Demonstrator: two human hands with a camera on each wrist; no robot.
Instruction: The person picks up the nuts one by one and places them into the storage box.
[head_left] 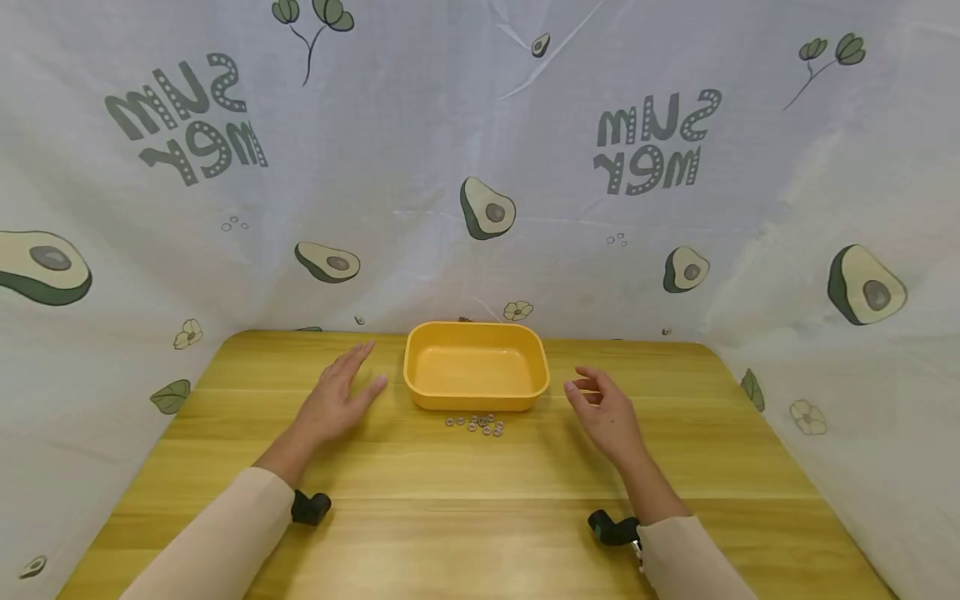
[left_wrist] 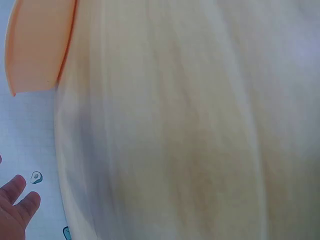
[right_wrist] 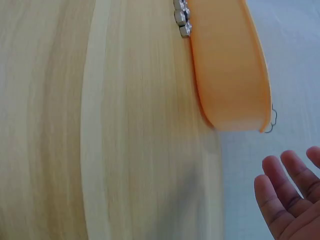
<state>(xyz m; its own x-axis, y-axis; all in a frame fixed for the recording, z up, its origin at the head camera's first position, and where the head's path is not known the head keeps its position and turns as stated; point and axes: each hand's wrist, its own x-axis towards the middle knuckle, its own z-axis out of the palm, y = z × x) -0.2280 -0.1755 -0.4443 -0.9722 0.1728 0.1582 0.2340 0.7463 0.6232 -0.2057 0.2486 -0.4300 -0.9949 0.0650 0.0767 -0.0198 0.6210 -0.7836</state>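
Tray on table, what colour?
The tray is plain yellow, clearest in the head view; it looks orange in the wrist views.

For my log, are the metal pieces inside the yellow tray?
No, the metal pieces lie on the table in front of the yellow tray.

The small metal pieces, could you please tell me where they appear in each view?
Head: small metal pieces lie near centre, just below the yellow tray.
Left wrist: not in it.
Right wrist: some show at the top edge, beside the tray.
Shared landmark: the tray, in all three.

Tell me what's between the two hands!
In the head view, a yellow tray and small shiny pieces lie between the left hand and the right hand.
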